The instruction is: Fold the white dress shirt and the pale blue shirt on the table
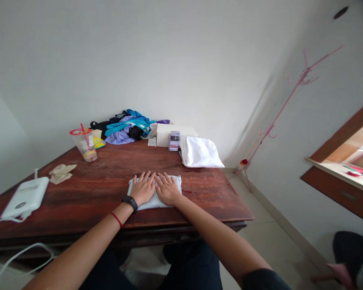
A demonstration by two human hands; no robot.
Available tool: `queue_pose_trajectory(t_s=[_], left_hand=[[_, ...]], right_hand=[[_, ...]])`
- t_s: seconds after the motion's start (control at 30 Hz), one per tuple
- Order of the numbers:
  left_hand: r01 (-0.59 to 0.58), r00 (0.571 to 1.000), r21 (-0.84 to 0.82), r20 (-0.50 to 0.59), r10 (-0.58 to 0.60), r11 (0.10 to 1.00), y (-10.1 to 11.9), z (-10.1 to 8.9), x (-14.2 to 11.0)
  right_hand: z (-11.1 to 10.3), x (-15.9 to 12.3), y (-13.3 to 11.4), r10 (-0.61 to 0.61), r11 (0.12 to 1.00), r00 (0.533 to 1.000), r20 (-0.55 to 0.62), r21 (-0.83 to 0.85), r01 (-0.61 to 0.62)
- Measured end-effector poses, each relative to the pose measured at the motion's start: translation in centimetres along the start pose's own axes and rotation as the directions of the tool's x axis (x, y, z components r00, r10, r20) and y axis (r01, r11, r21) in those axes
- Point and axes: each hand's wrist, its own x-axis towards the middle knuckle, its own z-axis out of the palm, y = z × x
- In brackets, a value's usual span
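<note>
A flat, pale white folded bundle [155, 201], perhaps cloth or a soft package, lies near the front edge of the dark red wooden table [109, 205]. My left hand [143, 188] rests palm down on its left half, fingers stretched and slightly spread. On the right half lies my right hand [168, 189], also flat with its fingers apart. The two hands almost meet at the fingertips and cover much of the bundle. Farther back on the right sits a larger folded white cloth [201, 153].
Behind are a white box [181, 131] and a heap of clothes [127, 125]. At left stand a plastic cup with a red straw [86, 145], a crumpled napkin [61, 174] and a white device with a cable [26, 197]. A pink coat rack [275, 121] leans in view at right.
</note>
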Motion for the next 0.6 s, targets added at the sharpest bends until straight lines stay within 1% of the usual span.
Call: queue_pose_trajectory(t_s=[0.2,0.33,0.4,0.47,0.53,0.6], left_hand=[[0.026,1.000,-0.004,-0.001,-0.026,1.000,0.2,0.1,-0.1],[0.016,1.000,0.000,0.005,-0.016,1.000,0.4,-0.6,-0.6],[-0.007,1.000,-0.005,0.025,0.007,1.000,0.2,-1.4,-0.5],[-0.045,0.996,-0.024,0.070,0.046,0.999,-0.4,-2.4,-0.1],[-0.080,0.988,-0.054,0.127,0.087,0.995,-1.2,-3.5,0.6],[-0.096,0.977,-0.087,0.180,0.110,0.992,-2.2,-4.6,1.4]], right_hand=[[0.1,0.1,-0.1,0.005,1.000,1.000,-0.005,0.001,-0.005],[-0.6,-0.5,-0.7,-0.008,1.000,1.000,-0.007,-0.014,0.008],[-1.5,-0.9,-0.7,-0.023,1.000,0.999,0.026,-0.002,0.023],[-2.8,-0.9,-0.2,-0.040,0.999,0.996,0.080,0.022,0.038],[-4.4,-0.3,0.7,-0.046,0.998,0.989,0.138,0.044,0.040],[-5.8,0.9,1.8,-0.042,0.998,0.979,0.198,0.061,0.031]])
